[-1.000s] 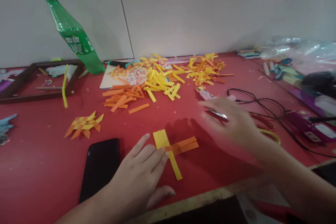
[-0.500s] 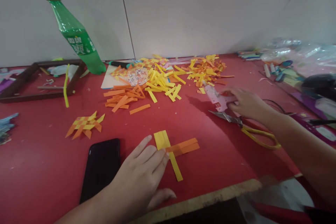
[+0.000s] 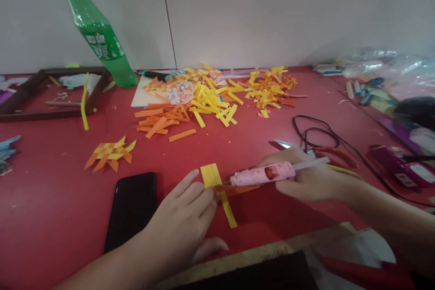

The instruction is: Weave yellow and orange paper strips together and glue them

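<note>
My left hand (image 3: pixel 185 217) lies with fingers stretched out, their tips pressing on crossed paper strips. The yellow strips (image 3: pixel 211 176) run lengthwise and the orange strips (image 3: pixel 243 190) cross them toward the right; part is hidden under my fingertips. My right hand (image 3: pixel 302 181) is closed around a pink hot glue gun (image 3: pixel 260 175), with a clear glue stick poking out of its back. Its nozzle is at the orange strip where the strips cross, close to my left fingertips. Scissors (image 3: pixel 341 157) lie partly hidden behind my right hand.
A black phone (image 3: pixel 131 208) lies left of my left hand, with a woven paper piece (image 3: pixel 110 154) beyond it. Farther back are orange strips (image 3: pixel 159 120), yellow strips (image 3: pixel 210 99), a green bottle (image 3: pixel 102 41) and a wooden frame (image 3: pixel 20 106). A black cord (image 3: pixel 353 145) runs right toward a purple power strip (image 3: pixel 401 167).
My right hand has lifted the glue gun from beside the scissors and brought it left and nearer, over the crossed strips. My left hand has stayed on the strips.
</note>
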### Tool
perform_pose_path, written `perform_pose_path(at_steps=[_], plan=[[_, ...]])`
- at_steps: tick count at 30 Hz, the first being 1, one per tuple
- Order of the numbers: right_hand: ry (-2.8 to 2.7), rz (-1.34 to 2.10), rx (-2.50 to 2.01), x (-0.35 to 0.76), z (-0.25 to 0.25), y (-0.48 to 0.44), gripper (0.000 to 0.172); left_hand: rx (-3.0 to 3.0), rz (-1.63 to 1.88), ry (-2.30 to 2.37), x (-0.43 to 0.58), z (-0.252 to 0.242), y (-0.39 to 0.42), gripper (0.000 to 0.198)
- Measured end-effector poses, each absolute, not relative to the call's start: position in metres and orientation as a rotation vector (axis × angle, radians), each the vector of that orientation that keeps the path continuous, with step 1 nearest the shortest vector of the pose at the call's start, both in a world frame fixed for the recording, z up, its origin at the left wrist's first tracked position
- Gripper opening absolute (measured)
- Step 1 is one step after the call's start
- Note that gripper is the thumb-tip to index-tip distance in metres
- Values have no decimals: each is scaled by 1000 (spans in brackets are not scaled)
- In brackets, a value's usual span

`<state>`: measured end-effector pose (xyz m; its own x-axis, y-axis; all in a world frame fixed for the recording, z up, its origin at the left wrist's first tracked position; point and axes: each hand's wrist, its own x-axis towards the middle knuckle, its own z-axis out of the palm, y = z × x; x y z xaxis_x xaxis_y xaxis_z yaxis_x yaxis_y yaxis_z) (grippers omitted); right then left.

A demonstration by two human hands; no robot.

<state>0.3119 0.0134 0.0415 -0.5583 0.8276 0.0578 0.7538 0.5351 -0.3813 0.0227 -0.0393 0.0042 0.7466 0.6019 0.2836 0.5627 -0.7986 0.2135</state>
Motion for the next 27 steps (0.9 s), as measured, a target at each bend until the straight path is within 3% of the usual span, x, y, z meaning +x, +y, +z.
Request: perform_pose_path(at_steps=[3, 27], plan=[[-2650, 837, -1211, 302, 43, 13, 19, 2840, 516, 942, 23, 6, -38, 56], [-2670, 699, -1178, 293, 48, 16, 15, 2844, 521, 924, 21, 3, -39, 65]])
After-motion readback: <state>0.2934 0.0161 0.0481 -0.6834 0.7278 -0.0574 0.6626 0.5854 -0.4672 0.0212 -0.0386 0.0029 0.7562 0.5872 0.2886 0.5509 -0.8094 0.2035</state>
